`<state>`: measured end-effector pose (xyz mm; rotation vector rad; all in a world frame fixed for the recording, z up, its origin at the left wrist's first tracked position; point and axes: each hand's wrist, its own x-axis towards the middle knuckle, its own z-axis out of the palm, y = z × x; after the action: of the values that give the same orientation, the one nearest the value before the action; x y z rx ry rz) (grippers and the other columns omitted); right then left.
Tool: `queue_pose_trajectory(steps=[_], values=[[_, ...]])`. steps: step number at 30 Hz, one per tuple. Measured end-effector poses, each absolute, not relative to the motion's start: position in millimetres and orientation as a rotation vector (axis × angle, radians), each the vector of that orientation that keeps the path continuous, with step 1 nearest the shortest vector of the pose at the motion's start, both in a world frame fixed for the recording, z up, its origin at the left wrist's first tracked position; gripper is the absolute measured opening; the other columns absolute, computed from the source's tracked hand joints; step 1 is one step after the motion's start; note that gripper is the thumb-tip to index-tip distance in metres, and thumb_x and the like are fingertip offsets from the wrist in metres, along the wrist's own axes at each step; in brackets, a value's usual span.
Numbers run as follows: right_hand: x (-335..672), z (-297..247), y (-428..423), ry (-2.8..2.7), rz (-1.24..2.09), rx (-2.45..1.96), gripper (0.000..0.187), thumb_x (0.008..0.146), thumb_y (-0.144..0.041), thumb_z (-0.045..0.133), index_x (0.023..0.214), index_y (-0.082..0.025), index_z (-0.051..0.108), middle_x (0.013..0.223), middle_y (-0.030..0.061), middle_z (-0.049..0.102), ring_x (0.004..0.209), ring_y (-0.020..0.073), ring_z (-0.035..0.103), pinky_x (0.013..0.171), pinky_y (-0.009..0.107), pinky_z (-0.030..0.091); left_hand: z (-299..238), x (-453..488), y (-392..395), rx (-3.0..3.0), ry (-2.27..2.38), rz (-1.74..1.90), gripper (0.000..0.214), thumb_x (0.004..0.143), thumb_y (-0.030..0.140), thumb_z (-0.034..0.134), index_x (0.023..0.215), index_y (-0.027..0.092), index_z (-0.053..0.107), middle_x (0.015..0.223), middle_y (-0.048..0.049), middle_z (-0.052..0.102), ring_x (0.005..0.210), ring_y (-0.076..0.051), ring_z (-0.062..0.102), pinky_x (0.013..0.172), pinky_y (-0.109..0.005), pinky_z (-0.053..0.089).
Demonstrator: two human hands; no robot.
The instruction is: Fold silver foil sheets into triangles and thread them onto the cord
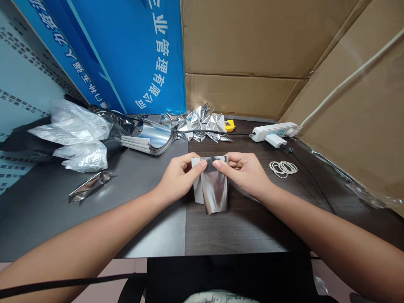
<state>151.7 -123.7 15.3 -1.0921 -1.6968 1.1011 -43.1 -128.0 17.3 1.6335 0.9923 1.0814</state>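
Between my two hands is a silver foil sheet (pixel 215 193), bent over so that a shiny flap hangs in front of a pale grey part on its left. My left hand (pixel 181 172) pinches its upper left edge, thumb on top. The upper right edge is gripped by my right hand (pixel 244 170), its thumb pressed on the shiny side close to the other thumb. Fingers of both hands are partly hidden behind the sheet. Beyond my left hand lies a curved stack of similar foil sheets (pixel 158 134). Several folded foil pieces (pixel 200 122) are heaped behind.
On the left are crumpled clear plastic bags (pixel 75 130) and a single folded foil piece (pixel 90 187). A yellow tape measure (pixel 230 125) sits by the heap. To the right are a white power strip (pixel 274 129) with cables and some white rubber bands (pixel 283 168). Cardboard walls (pixel 233 46) enclose the desk.
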Motion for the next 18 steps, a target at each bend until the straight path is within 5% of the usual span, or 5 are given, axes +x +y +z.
queue_pose_trajectory(steps=[7, 18], values=[[152.1, 15.2, -124.0, -1.715, 1.066, -1.114, 0.055, 0.081, -0.063, 0.066, 0.060, -0.020, 0.040, 0.059, -0.0046, 0.036, 0.056, 0.0083, 0.032, 0.051, 0.023, 0.023, 16.2, -43.7, -127.9, 1.626, 0.971, 1.095, 0.033, 0.090, 0.042, 0.061, 0.071, 0.014, 0.058, 0.065, 0.0030, 0.050, 0.062, -0.010, 0.044, 0.059, -0.022, 0.036], [151.1, 19.7, -125.5, -1.686, 1.144, -1.102, 0.045, 0.080, -0.056, 0.069, 0.065, -0.018, 0.050, 0.066, 0.0008, 0.054, 0.061, 0.0115, 0.048, 0.053, 0.023, 0.035, 16.0, -44.4, -127.5, 1.620, 0.966, 1.084, 0.033, 0.090, 0.042, 0.062, 0.073, 0.014, 0.061, 0.067, 0.0020, 0.053, 0.063, -0.010, 0.046, 0.059, -0.022, 0.037]])
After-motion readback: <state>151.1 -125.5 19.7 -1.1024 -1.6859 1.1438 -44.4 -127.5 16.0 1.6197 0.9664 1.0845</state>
